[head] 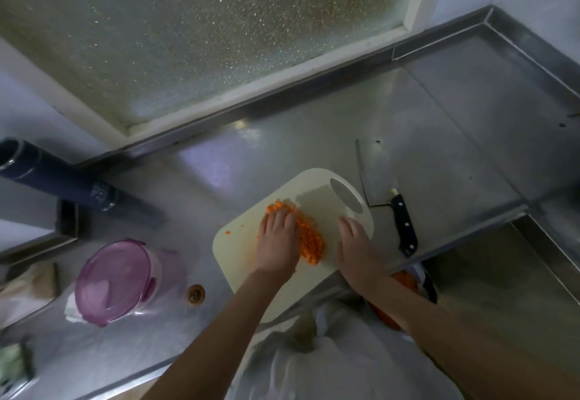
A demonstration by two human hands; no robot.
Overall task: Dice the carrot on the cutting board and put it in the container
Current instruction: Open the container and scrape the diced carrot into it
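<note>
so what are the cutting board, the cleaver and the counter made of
Cutting board: likely plastic, with a smooth matte cream surface and a moulded oval handle hole. Cleaver: steel blade by its dull grey sheen; black riveted handle, plastic or wood, cannot tell which. Counter: looks like stainless steel, a grey sheet with soft reflections and folded edges.

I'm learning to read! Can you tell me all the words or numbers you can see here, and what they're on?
No text here can be read.
Bottle: a pale mark on its side, too blurred to read.
Cleaver: no print shows on the blade.
Container: no label shows on its purple lid.
Board: plain, no print.
</note>
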